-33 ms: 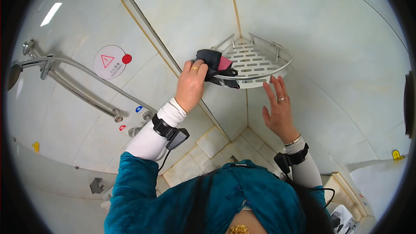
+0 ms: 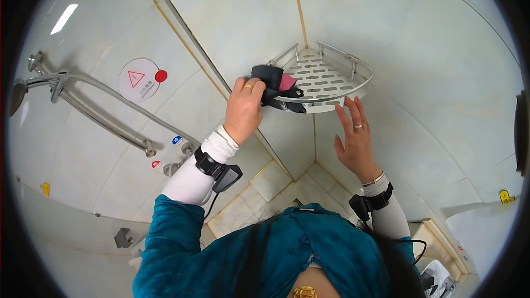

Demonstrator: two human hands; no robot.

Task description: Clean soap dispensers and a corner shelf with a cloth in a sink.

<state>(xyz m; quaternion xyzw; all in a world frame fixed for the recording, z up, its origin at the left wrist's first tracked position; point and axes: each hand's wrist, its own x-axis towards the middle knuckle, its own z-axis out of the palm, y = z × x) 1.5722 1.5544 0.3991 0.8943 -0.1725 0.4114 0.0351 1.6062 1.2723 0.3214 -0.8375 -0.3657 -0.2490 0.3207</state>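
Note:
A metal corner shelf (image 2: 345, 85) with a slotted plate and a rounded rail is fixed where two tiled walls meet. My left hand (image 2: 244, 107) is closed on a dark cloth (image 2: 269, 75) with a pink patch, at the shelf's left end. The cloth is draped around the front rail there, and part of it hangs below. On the right, my right hand (image 2: 353, 138) is open with fingers apart. Its fingertips reach the shelf's front edge; whether they touch it I cannot tell. Nothing shows in that hand.
To the left, a shower bar (image 2: 102, 118) and hose run along the wall, near a round warning sticker (image 2: 141, 80). A metal strip (image 2: 190, 30) runs down the wall left of the shelf. Yellow hooks (image 2: 505, 197) are on the walls. A pale ledge (image 2: 441, 248) stands at lower right.
My left hand and the dark cloth have shifted very slightly to the right and down along the rail. The right hand has stayed in place.

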